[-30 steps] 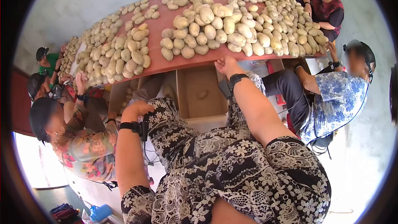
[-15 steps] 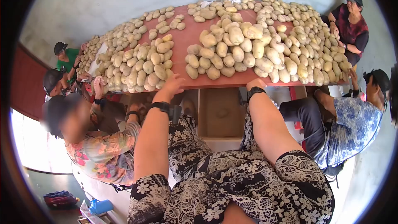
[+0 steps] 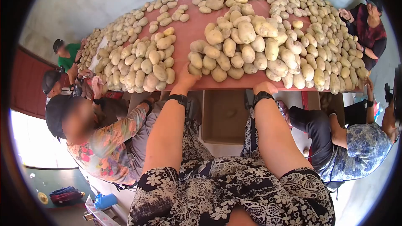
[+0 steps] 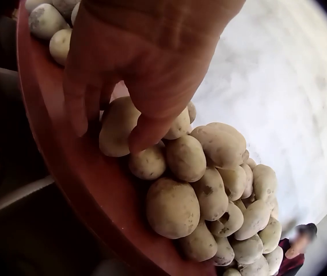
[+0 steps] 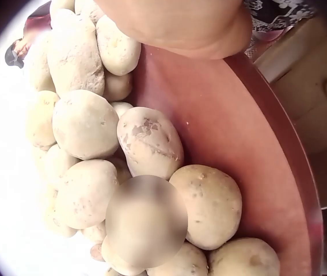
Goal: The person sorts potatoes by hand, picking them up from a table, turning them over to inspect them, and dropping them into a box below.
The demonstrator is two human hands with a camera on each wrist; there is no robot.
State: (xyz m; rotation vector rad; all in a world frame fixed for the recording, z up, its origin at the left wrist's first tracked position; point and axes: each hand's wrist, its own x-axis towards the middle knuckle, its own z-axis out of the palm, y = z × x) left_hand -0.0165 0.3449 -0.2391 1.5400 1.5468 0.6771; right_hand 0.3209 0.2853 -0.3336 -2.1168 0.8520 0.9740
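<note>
In the head view my left hand is at the left end of the big potato pile, at the front of the red table. Its thumb and fingers reach down around a potato at the edge of that pile, seen close up in the left wrist view. More potatoes lie right beside the thumb. My right hand rests loosely curled on the table's front edge, just short of the pile, holding nothing. In the right wrist view only the rounded side of this hand shows; its fingertips are hidden.
The red table carries another potato heap on the left. Below the edge, between my knees, stands a cardboard box with a potato in it. People sit close at the left and right; others are farther round the table.
My left hand has risen from my knee, passed over the table edge and moved right to the potato pile. My right hand stays at the table edge. The head view has shifted.
</note>
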